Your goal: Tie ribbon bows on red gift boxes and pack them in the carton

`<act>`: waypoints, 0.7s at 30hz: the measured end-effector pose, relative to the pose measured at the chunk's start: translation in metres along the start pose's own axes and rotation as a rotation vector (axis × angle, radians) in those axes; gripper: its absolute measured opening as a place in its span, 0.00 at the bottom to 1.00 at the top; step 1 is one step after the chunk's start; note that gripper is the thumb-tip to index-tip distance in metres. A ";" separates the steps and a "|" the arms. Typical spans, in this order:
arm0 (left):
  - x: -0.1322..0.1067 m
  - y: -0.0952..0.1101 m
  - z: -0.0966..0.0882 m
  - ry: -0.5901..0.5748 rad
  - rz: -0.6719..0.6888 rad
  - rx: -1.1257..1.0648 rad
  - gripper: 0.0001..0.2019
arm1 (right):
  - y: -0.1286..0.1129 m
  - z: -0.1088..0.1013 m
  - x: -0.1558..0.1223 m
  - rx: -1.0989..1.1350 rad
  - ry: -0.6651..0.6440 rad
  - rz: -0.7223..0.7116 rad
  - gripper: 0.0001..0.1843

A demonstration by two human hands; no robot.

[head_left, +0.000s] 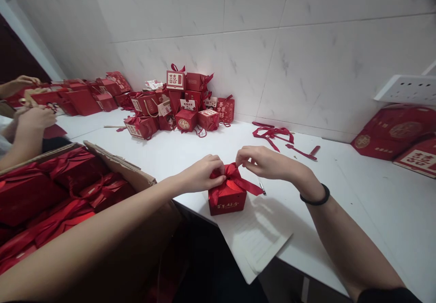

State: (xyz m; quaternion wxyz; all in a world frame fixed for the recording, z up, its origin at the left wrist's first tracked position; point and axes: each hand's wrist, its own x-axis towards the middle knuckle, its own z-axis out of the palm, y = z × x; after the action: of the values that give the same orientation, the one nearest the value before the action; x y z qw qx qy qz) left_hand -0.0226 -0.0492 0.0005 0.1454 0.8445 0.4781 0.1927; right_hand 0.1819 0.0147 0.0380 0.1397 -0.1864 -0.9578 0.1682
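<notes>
A small red gift box (227, 204) with gold characters stands upright near the table's front edge. On its top sits a red ribbon (250, 186) tied in a bow, one tail hanging past the right side. My left hand (204, 174) is closed at the bow's left part, thumb and fingers pinching the ribbon close to the knot. From the other side, the fingertips of my right hand (264, 161) meet at the bow's upper right loop and grip it. A black band circles my right wrist.
Finished-looking red boxes (186, 120) are piled against the wall. Left, a cardboard carton (121, 162) holds several ribboned boxes. Loose ribbons (272, 132) lie behind, a paper pad (255, 244) and a pen (262, 187) nearby. Another person's hands (36, 117) work at far left; red boxes (391, 132) stand right.
</notes>
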 end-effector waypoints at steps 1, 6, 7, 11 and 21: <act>0.000 0.000 0.000 0.001 0.002 0.000 0.05 | -0.001 0.000 0.000 0.025 0.000 0.025 0.09; -0.001 0.000 0.000 0.005 -0.003 -0.002 0.06 | -0.001 0.003 0.001 0.123 -0.042 0.208 0.14; -0.001 -0.001 0.000 0.006 0.000 -0.002 0.06 | -0.001 0.005 0.002 0.137 -0.053 0.206 0.15; -0.001 -0.001 0.001 0.005 0.007 0.013 0.06 | 0.001 0.010 0.004 0.216 -0.085 0.133 0.07; 0.001 0.002 0.000 -0.005 -0.022 0.007 0.06 | -0.001 0.028 0.012 0.069 0.126 0.150 0.15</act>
State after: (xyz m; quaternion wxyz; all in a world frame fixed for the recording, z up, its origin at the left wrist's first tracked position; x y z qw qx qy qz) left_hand -0.0211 -0.0496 0.0017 0.1458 0.8401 0.4878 0.1872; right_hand 0.1617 0.0116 0.0157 0.1928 -0.2629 -0.9242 0.1989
